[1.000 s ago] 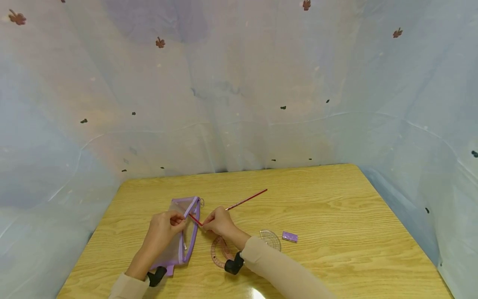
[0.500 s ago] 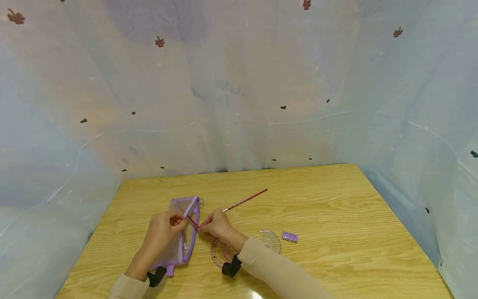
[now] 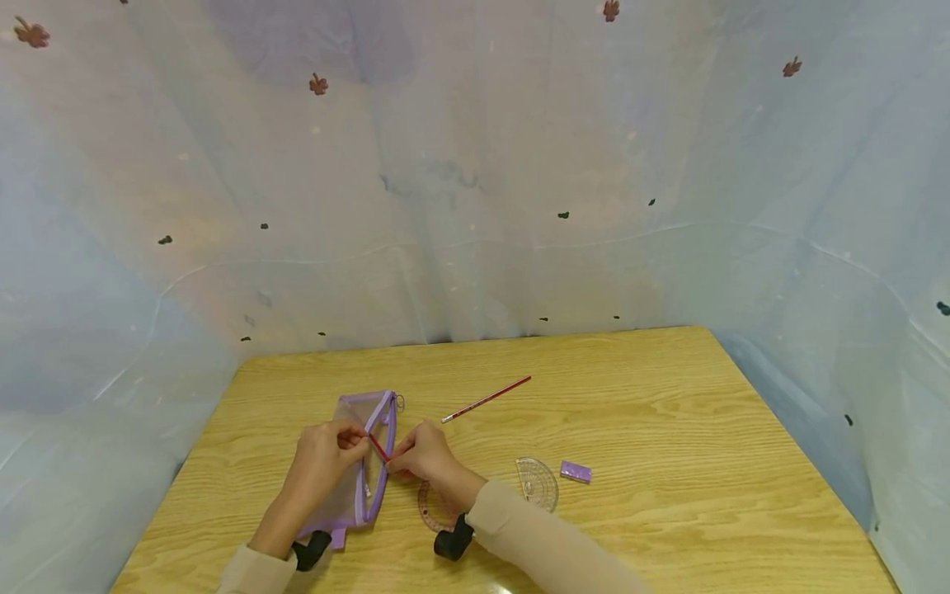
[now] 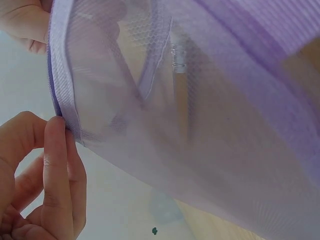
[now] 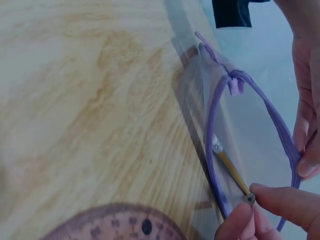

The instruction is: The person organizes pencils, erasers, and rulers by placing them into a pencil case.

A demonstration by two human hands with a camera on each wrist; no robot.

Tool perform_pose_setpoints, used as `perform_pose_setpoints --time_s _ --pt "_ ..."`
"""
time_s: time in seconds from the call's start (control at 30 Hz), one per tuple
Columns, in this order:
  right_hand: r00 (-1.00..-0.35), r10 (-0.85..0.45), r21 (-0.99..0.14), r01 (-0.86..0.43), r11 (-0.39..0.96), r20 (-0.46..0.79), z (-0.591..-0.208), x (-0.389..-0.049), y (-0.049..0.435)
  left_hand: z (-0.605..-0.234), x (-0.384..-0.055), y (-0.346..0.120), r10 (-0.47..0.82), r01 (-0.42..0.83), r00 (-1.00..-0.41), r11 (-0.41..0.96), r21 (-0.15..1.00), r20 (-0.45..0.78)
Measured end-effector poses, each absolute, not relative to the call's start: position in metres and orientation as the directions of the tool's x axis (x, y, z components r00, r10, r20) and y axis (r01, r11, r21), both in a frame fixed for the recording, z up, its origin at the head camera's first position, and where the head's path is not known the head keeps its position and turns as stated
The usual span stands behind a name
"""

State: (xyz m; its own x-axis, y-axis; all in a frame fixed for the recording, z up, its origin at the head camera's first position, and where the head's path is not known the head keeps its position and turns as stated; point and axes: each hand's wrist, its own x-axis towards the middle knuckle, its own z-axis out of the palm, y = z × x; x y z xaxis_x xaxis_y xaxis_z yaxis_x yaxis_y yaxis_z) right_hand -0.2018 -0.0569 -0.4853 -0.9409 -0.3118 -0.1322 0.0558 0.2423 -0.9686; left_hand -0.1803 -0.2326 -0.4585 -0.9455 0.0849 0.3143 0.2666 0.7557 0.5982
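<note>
A purple-edged mesh pencil pouch (image 3: 341, 495) lies at the left of the table, its zipped mouth spread open. My left hand (image 3: 326, 454) pinches one edge of the mouth between thumb and fingers. My right hand (image 3: 430, 458) pinches a red pencil (image 3: 378, 448) near its end; the far part reaches into the mouth. In the right wrist view, the pencil's tip end (image 5: 250, 198) shows between thumb and finger. Inside the pouch lies a yellow pencil (image 4: 181, 90) with a metal band, seen through the mesh in the left wrist view.
Another red pencil (image 3: 486, 399) lies behind the right hand. A pink protractor (image 3: 430, 507) sits partly under the right wrist, beside a clear protractor (image 3: 538, 485). A small purple block (image 3: 576, 471) lies farther right. A patterned curtain (image 3: 475, 289) stands behind the table.
My right hand has moved slightly left and toward me, bringing the red pencil further into the pouch mouth. The pencil on the table is now uncovered. My left hand stays in place.
</note>
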Motion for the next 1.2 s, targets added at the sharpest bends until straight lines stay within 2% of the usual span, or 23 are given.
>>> perform_pose_setpoints --time_s 0.37,1.2 --pt "-0.939 -0.301 -0.972 0.106 0.212 -0.168 -0.487 -0.198 -0.060 -0.460 -0.183 -0.230 0.104 0.303 -0.933 0.742 0.598 0.344" --pt "-0.931 -0.329 -0.981 0.107 0.161 -0.156 -0.491 -0.193 -0.072 -0.460 -0.180 -0.233 0.086 0.294 -0.933 0.744 0.600 0.350"
